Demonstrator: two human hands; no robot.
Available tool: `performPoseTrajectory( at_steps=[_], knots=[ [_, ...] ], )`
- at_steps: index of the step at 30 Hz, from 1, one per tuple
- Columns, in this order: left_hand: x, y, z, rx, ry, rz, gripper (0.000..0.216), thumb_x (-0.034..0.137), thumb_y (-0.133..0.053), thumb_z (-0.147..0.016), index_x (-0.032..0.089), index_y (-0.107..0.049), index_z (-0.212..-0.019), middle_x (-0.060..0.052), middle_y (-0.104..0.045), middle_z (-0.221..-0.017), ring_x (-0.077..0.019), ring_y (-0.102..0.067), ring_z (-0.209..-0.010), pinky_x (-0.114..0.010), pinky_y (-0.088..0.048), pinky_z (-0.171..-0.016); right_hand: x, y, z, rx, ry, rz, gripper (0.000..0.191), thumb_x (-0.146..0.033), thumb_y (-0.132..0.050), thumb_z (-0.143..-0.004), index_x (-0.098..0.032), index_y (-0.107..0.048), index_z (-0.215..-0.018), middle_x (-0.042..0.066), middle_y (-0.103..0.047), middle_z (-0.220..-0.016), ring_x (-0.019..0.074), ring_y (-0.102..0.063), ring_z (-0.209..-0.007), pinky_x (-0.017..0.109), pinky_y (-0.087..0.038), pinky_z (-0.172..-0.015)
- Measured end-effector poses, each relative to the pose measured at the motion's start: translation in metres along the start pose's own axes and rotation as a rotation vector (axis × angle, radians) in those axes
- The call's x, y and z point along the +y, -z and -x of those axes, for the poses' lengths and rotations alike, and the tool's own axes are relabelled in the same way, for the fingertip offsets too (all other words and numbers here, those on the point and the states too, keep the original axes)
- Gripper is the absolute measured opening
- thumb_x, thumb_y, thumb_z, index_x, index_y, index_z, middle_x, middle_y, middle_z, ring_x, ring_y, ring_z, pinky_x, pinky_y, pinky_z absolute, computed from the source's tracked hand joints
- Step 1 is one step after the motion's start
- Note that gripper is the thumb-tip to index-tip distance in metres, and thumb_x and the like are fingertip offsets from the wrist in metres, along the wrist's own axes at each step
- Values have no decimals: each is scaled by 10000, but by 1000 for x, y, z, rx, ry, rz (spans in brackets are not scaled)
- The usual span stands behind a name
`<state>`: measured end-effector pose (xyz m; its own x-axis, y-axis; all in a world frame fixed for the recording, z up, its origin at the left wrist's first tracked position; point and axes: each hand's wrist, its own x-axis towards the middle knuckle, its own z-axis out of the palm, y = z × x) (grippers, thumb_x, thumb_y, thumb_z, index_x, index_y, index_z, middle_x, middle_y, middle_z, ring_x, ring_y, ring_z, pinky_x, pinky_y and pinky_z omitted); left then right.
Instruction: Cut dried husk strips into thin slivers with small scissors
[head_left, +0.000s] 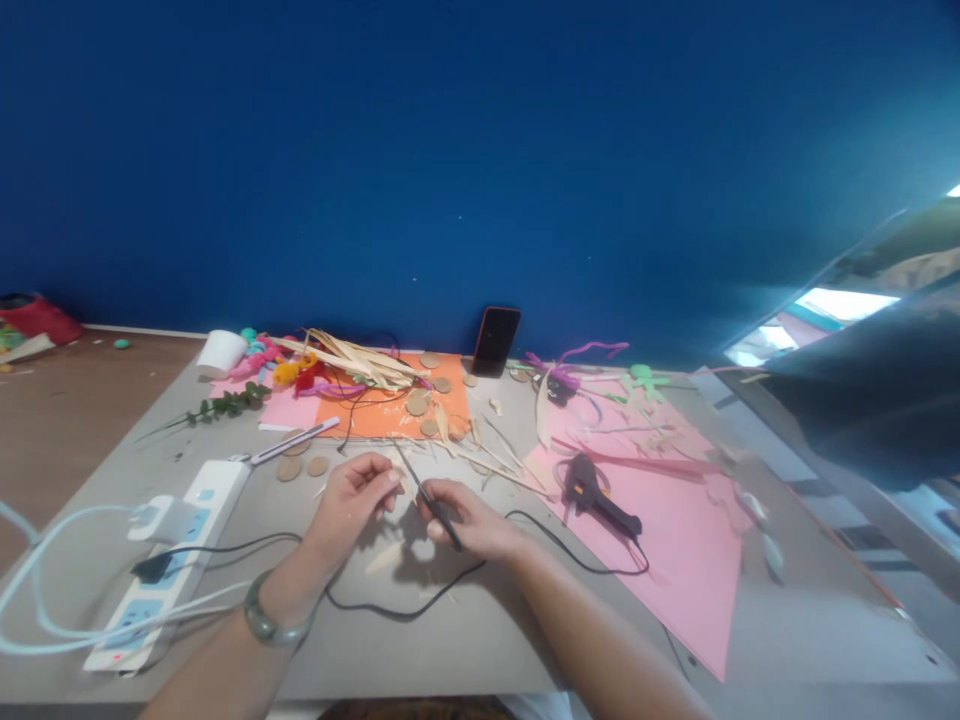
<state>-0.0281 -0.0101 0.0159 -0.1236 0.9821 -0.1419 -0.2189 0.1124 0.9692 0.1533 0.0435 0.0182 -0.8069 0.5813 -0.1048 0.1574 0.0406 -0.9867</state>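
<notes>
Over the grey table [465, 640], my left hand [352, 500] has its fingers pinched together on something small and pale that I cannot make out. My right hand [469, 520] is closed on a thin dark stick [427, 495] that points up and to the left, towards my left fingertips. The two hands are a few centimetres apart. A green bangle [270, 620] sits on my left wrist.
A black glue gun [596, 495] lies on pink paper [675, 540] to the right, its black cord [420, 605] looping under my hands. A white power strip [180, 545] sits left. Orange paper [390, 410], straw strips, cardboard discs, pipe cleaners and a phone [496, 340] lie beyond.
</notes>
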Motion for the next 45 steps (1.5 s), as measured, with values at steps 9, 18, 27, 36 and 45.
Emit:
performPoseTrajectory(
  at_steps=[9,18,27,36,45],
  knots=[
    [1,-1,-1,36,-18,-7,169,315,-659,-727,160,-599,-701,25,-579,-539,-79,-480,-462,-184,-348,-443,-2,1,1,-53,-39,15,397,-529,-625,-688,-164,-475,-651,-23,-453,-640,111,-395,-626,210,-326,-549],
    [0,2,0,24,-58,-64,165,298,-642,-753,162,-595,-671,30,-545,-514,-81,-469,-473,-187,-347,-470,1,3,1,-51,-13,62,435,-569,-614,-695,-159,-487,-624,-25,-444,-601,116,-403,-617,211,-337,-538],
    [-1,3,0,18,-60,-43,161,290,-638,-766,155,-595,-690,25,-544,-526,-76,-461,-479,-190,-337,-471,-3,2,0,-35,-47,67,462,-598,-628,-664,-164,-485,-597,-18,-455,-593,120,-408,-612,217,-348,-547],
    [-2,3,0,8,-73,-30,181,294,-638,-775,156,-579,-674,39,-525,-505,-64,-432,-468,-185,-324,-472,4,3,-1,-36,-66,27,408,-511,-651,-696,-155,-492,-579,-31,-449,-573,100,-396,-584,200,-334,-528],
    [-5,1,0,1,-28,-88,199,323,-635,-771,149,-612,-676,16,-579,-558,-64,-446,-471,-184,-321,-453,9,-3,-5,253,-33,-181,370,-490,-626,-739,-140,-565,-632,-16,-479,-570,95,-407,-541,232,-337,-543]
  ],
)
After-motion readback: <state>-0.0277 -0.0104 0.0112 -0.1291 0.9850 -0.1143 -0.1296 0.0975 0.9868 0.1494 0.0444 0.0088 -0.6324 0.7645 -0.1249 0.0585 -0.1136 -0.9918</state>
